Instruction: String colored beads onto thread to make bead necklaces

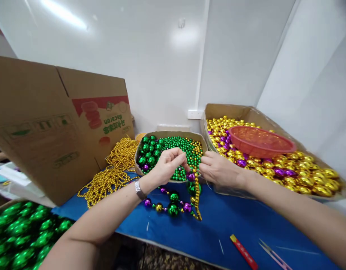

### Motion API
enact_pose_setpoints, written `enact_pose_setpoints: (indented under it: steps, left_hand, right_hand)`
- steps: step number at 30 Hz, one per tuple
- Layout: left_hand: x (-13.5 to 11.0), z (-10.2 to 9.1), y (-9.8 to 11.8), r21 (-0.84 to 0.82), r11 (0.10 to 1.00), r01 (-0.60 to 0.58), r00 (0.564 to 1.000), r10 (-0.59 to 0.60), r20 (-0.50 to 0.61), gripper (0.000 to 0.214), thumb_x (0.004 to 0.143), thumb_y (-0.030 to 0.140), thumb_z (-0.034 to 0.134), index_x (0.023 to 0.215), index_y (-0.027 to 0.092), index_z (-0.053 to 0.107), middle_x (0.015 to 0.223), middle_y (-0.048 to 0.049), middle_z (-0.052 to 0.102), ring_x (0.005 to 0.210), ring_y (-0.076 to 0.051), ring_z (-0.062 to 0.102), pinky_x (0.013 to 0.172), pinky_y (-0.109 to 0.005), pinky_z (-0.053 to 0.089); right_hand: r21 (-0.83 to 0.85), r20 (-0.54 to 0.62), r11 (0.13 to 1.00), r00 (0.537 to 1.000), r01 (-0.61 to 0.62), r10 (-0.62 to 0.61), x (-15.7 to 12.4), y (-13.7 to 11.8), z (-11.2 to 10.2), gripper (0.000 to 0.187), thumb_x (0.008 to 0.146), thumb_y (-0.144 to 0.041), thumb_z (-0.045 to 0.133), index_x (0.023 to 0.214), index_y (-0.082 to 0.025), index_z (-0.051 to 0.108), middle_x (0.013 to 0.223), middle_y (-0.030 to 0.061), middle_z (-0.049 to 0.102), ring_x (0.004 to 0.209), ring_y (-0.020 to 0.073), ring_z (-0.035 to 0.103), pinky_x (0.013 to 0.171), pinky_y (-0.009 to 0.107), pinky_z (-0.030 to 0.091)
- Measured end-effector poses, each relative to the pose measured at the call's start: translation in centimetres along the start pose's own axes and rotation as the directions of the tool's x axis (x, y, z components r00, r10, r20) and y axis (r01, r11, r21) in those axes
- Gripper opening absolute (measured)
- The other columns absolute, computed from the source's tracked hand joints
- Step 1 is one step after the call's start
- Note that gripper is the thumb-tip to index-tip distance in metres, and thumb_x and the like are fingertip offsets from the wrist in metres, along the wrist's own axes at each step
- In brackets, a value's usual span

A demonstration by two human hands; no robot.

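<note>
My left hand is closed in a pinch on a bead string of green, purple and gold balls that hangs down onto the blue table cover. A thin strand of small gold beads dangles beside it. My right hand is closed close by, its fingertips meeting the left hand's at a purple bead. Both hands hover in front of a cardboard tray of green beads. A watch sits on my left wrist.
A big box of gold and purple balls with a red plastic basket stands at right. A heap of gold bead chains and an open cardboard box lie left. Large green balls fill a box bottom left. Scissors and a red tool lie near the front edge.
</note>
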State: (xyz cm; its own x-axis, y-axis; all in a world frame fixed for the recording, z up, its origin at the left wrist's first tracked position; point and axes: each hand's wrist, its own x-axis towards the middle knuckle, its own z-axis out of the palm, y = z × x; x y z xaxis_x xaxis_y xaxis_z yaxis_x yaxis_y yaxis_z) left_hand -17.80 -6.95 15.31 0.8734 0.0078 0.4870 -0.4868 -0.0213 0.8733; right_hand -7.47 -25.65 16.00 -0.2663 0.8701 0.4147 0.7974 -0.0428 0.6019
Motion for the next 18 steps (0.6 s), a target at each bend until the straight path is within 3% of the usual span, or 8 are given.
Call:
enact_pose_setpoints:
  steps: [6, 10, 15, 18]
  left_hand:
    - [-1.2, 0.3, -0.9, 0.000, 1.000, 0.004, 1.000, -0.004, -0.005, 0.028, 0.086, 0.039, 0.062, 0.069, 0.017, 0.055, 0.063, -0.0013, 0.064, 0.061, -0.011, 0.063, 0.064, -0.026, 0.050]
    - [-1.5, 0.4, -1.7, 0.131, 0.991, -0.035, 0.998, 0.029, 0.049, 0.026, 0.089, 0.035, 0.058, 0.071, 0.017, 0.056, 0.066, -0.0021, 0.065, 0.062, -0.011, 0.063, 0.064, -0.026, 0.049]
    - [-1.1, 1.0, -1.9, 0.392, 0.910, -0.136, 0.986, 0.088, 0.139, 0.026, 0.093, 0.032, 0.052, 0.073, 0.017, 0.056, 0.069, -0.0028, 0.065, 0.064, -0.012, 0.061, 0.062, -0.024, 0.047]
    - [-1.1, 1.7, -2.1, 0.468, 0.868, -0.162, 0.980, 0.088, 0.176, 0.024, 0.094, 0.030, 0.048, 0.074, 0.018, 0.056, 0.070, -0.0026, 0.065, 0.064, -0.012, 0.059, 0.062, -0.024, 0.045]
  right_hand:
    - [0.063, 0.131, 0.997, 0.991, -0.048, 0.040, -1.1, -1.1, 0.4, 0.040, 0.098, -0.020, 0.035, 0.062, -0.019, 0.053, 0.062, 0.0029, 0.050, 0.061, 0.0167, 0.034, 0.064, 0.033, 0.026]
    - [0.201, 0.256, 0.967, 0.961, -0.159, 0.104, -2.1, -1.5, 1.1, 0.039, 0.099, -0.027, 0.033, 0.069, -0.019, 0.057, 0.067, 0.0048, 0.053, 0.066, 0.0178, 0.039, 0.068, 0.034, 0.029]
    - [0.397, 0.335, 0.827, 0.901, -0.399, 0.274, -2.8, -2.2, 0.4, 0.045, 0.102, -0.040, 0.027, 0.088, -0.016, 0.062, 0.078, 0.0061, 0.058, 0.075, 0.0182, 0.047, 0.074, 0.032, 0.034]
    - [0.387, 0.324, 0.757, 0.846, -0.527, 0.423, -3.2, -3.4, 0.2, 0.048, 0.098, -0.052, 0.035, 0.081, -0.016, 0.061, 0.074, 0.0052, 0.057, 0.073, 0.0177, 0.047, 0.070, 0.030, 0.033]
